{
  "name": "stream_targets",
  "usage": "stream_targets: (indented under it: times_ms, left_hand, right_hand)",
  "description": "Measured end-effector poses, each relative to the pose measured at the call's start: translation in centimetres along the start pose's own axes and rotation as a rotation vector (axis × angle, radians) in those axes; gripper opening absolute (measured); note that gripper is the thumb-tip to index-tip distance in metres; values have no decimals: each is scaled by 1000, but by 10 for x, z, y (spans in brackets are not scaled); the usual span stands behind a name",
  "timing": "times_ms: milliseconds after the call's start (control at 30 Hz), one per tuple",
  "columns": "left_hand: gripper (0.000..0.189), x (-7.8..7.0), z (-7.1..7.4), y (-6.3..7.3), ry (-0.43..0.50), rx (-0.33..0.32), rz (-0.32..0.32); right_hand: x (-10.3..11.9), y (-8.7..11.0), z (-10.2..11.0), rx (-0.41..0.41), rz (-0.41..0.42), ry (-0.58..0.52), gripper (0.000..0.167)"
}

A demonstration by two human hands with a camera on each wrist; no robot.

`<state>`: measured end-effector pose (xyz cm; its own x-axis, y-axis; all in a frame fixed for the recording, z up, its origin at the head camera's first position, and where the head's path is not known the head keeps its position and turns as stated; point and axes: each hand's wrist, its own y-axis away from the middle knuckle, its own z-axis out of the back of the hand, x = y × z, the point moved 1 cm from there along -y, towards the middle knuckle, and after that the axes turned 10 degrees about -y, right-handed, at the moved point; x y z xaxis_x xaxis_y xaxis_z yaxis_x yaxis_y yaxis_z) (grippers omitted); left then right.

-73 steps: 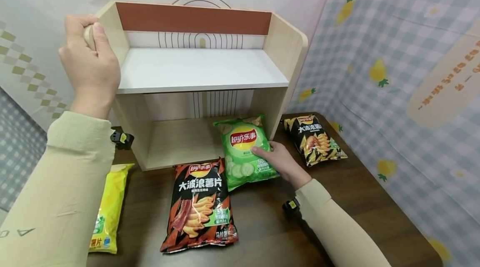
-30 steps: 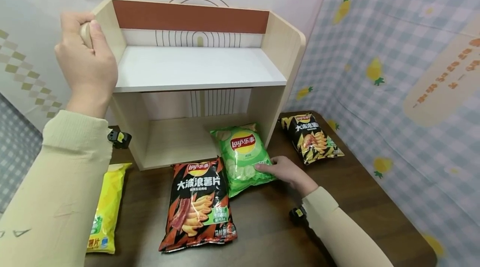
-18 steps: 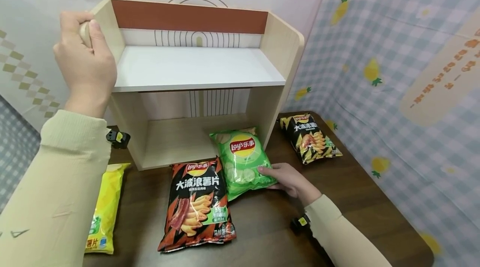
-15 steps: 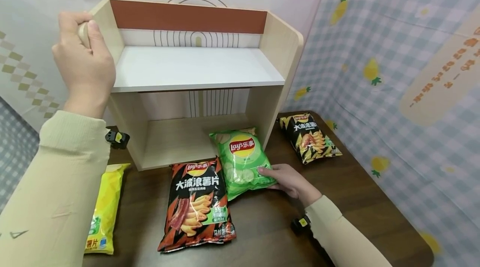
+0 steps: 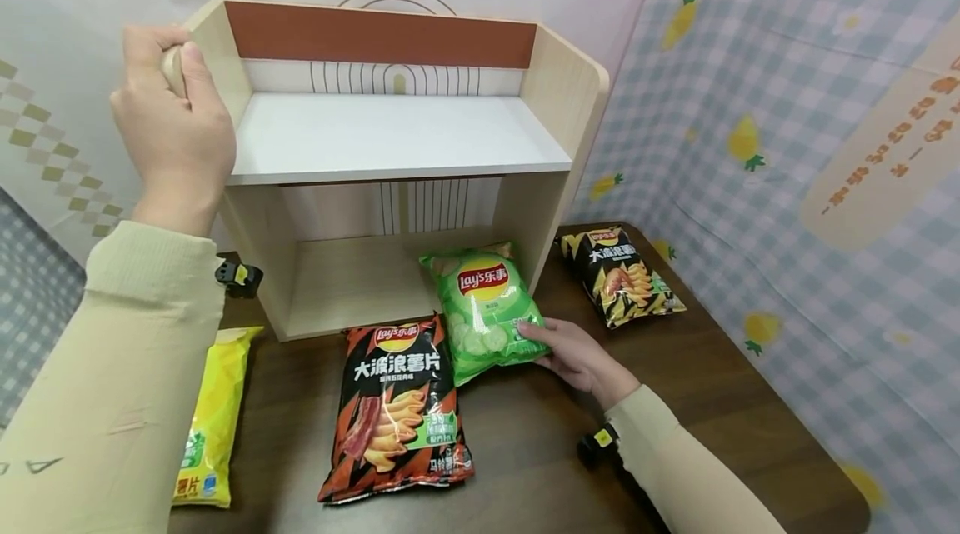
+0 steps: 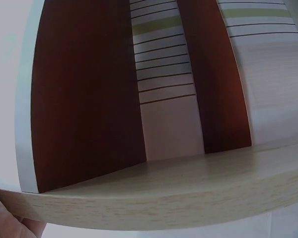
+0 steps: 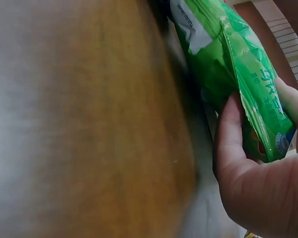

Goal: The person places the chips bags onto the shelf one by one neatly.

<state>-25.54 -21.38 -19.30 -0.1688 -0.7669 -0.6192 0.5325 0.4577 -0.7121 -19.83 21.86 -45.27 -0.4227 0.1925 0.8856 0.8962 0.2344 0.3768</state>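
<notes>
In the head view my left hand [image 5: 176,117] grips the upper front edge of the wooden shelf's [image 5: 397,134] left side panel, with the thumb on the near side. The left wrist view shows that panel [image 6: 188,198] close up, and part of the hand at the lower left. My right hand [image 5: 581,359] pinches the lower right edge of a green Lay's chip bag [image 5: 483,309], thumb on the front and fingers behind. The top of this bag leans into the shelf's lower compartment at its right end. A black-and-red chip bag [image 5: 397,417] lies directly beside it on the table.
A black-and-yellow chip bag [image 5: 618,276] lies right of the shelf near the wall. On the left, a yellow chip bag [image 5: 217,417] is partly covered by my left sleeve. The brown table [image 5: 720,426] ends at a rounded right edge.
Over the earlier frames the green chip bag and my right hand came toward me; in the last half second they moved slightly back toward the shelf. My left hand keeps its grip.
</notes>
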Motion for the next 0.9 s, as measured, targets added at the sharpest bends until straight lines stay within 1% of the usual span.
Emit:
stream_targets:
  times_ms: [200,233,367,500,600,667,733,900]
  left_hand:
    - [34,1,-3,2,-10,1,-5]
    - [34,1,-3,2,-9,1,-5]
    - [31,3,-5,3,-10,5,0]
    - [31,5,-6,3,-10,15,8]
    - [31,5,-6,3,-14,8,2]
    - [30,5,-6,2,-12,-5,-3]
    - [29,4,-6,1,-7,-18,-9]
    - [31,3,-3,-2,-5,-31,-2]
  right_hand:
    - [9,-17,-6,-47,23,-19,51]
    - [10,-20,-8,-55,26,-27,50]
    - [16,-30,-10,-95,46,-6,52]
    - [16,-33,-10,-168,40,28,55]
    - [14,-32,-9,-199,27,7,57]
    - [11,-31,-9,-204,23,-49,58]
    - [9,-29,-10,-196,24,-140,57]
    - [5,-19,-17,-161,23,-457,54]
